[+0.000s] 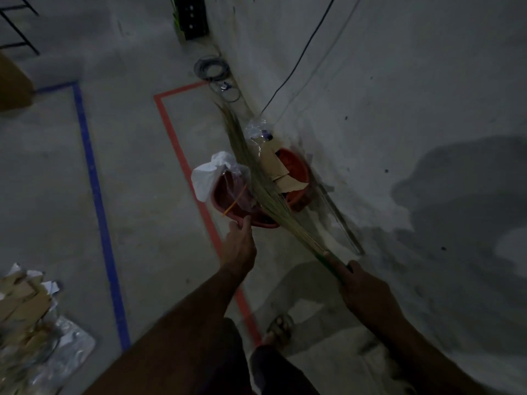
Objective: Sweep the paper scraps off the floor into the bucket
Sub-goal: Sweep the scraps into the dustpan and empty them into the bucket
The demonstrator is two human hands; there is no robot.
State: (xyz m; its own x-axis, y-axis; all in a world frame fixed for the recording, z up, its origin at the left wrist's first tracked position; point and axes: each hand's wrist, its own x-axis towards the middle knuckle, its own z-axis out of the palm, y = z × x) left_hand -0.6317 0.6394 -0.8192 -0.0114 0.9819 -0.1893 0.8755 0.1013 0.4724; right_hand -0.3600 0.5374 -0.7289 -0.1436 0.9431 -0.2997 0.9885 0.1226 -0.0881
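Observation:
A red bucket [299, 166] stands on the concrete floor by the wall, filled with brown paper and cardboard scraps [281, 169] and clear plastic. Beside it a red dustpan-like tub [225, 195] holds a white and clear plastic bag [208, 175]. My left hand [238, 246] grips the near rim of that tub. My right hand [362, 286] grips the green handle of a grass broom [256, 172], whose bristles lie across the tub and bucket, pointing away from me.
Red tape [182, 158] and blue tape [94, 178] mark lines on the floor. A pile of cardboard and paper scraps [25, 306] lies at the lower left. Coiled cables [212, 68] sit by the wall. My sandalled foot [278, 329] stands below.

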